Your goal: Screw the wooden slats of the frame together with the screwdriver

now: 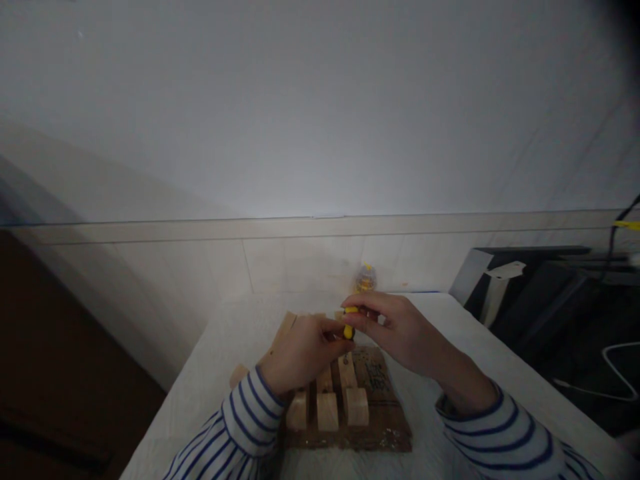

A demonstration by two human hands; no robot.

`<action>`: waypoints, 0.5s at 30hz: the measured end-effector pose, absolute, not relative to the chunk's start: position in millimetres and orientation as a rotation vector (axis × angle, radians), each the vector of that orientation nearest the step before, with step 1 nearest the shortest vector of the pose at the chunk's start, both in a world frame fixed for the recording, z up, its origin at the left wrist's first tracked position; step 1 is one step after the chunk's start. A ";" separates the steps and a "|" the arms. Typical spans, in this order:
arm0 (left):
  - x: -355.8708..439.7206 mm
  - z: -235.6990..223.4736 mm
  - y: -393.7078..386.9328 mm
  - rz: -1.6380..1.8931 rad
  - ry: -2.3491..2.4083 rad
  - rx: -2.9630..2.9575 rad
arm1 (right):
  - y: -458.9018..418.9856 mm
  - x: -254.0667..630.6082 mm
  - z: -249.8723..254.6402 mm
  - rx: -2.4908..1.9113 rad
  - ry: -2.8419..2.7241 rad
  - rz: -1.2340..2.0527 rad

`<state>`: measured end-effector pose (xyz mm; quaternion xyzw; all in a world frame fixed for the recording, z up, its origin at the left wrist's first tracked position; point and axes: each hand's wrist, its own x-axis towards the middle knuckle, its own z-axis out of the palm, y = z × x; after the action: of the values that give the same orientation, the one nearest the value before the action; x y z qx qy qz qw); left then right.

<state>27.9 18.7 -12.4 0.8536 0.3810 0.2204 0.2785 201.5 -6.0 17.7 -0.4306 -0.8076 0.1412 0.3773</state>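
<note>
Both my hands meet over the cardboard, fingertips almost touching. My left hand [307, 347] pinches a small rounded yellow piece with a dark end [349, 331] between thumb and finger. Just above it, my right hand [397, 327] pinches another small yellow piece [351, 310]; whether the two pieces are joined, I cannot tell. Below my hands, wooden pieces with block ends [327, 412] lie side by side on a brown cardboard sheet [385, 417]. One of the wooden pieces [347, 367] has a dark round spot. My left hand hides part of the wood.
A clear bag of small yellow and dark things [366, 279] stands at the back of the white table [425, 427], near the wall. Dark flat panels [565, 300] and a white cable [613, 360] are on the right. A dark brown surface [65, 373] is on the left.
</note>
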 end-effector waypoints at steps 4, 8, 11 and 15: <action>27.2 -14.0 19.1 0.592 1.049 2.272 | -7.3 201.1 17.4 -1.112 -2.055 0.354; 26.1 -13.7 19.0 0.583 1.043 2.261 | -9.7 201.1 17.0 -1.154 -2.049 0.331; 25.8 -12.6 19.1 0.567 1.029 2.259 | -10.7 200.1 17.5 -1.147 -2.067 0.344; 26.2 -11.1 19.6 0.557 1.016 2.272 | -9.2 198.6 16.7 -1.132 -2.086 0.345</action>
<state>26.2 19.6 -11.1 0.8523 0.3812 0.2088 0.2911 198.6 -9.2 16.7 -0.4397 -0.8103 0.1341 0.3634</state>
